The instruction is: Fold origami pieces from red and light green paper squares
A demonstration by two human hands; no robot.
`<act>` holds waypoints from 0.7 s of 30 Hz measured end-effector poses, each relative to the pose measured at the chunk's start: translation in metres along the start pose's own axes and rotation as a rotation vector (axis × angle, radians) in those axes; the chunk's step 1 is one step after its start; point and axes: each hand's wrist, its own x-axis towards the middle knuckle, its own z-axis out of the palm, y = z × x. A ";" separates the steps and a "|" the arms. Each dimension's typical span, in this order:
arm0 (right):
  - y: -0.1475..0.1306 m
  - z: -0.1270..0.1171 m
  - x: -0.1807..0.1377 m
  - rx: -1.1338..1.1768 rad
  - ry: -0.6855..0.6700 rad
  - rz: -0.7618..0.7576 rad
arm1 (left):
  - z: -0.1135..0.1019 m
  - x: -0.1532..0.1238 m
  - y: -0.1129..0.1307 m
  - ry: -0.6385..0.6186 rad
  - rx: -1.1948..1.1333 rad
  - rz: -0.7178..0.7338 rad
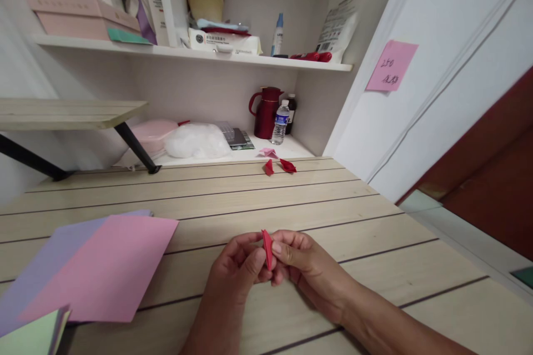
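Note:
A small folded red paper piece [267,248] stands on edge between both my hands, just above the wooden desk [233,199]. My left hand [239,266] pinches its left side with thumb and fingers. My right hand [300,260] pinches its right side. Two finished red folded pieces [278,166] and a pink one [267,152] lie at the desk's far edge.
Pink paper [104,272] lies on a purple sheet [45,255] at the left, with a green sheet [35,335] at the corner. Behind stand a red jug [265,113], a water bottle [280,122], a white bag [195,141] and shelves. A wall with a pink note [391,65] is at the right.

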 end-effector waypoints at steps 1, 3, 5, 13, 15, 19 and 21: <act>0.000 -0.001 0.000 -0.001 0.003 -0.001 | 0.001 -0.001 0.002 -0.009 0.005 0.000; -0.001 -0.002 -0.001 -0.012 0.003 -0.005 | 0.004 -0.002 0.004 -0.024 0.015 -0.003; -0.002 -0.002 -0.001 -0.029 -0.006 -0.015 | 0.006 -0.004 0.007 -0.032 0.026 -0.006; -0.006 -0.004 -0.003 -0.153 0.004 -0.061 | 0.007 -0.006 0.010 -0.024 0.079 0.026; -0.004 -0.005 -0.003 -0.151 0.002 -0.068 | 0.007 -0.006 0.010 -0.033 0.074 0.028; -0.002 -0.005 -0.004 -0.058 -0.037 -0.030 | 0.005 -0.005 0.007 -0.074 0.030 0.014; -0.001 -0.004 -0.005 -0.037 -0.045 -0.008 | 0.004 -0.004 0.006 -0.076 0.017 0.006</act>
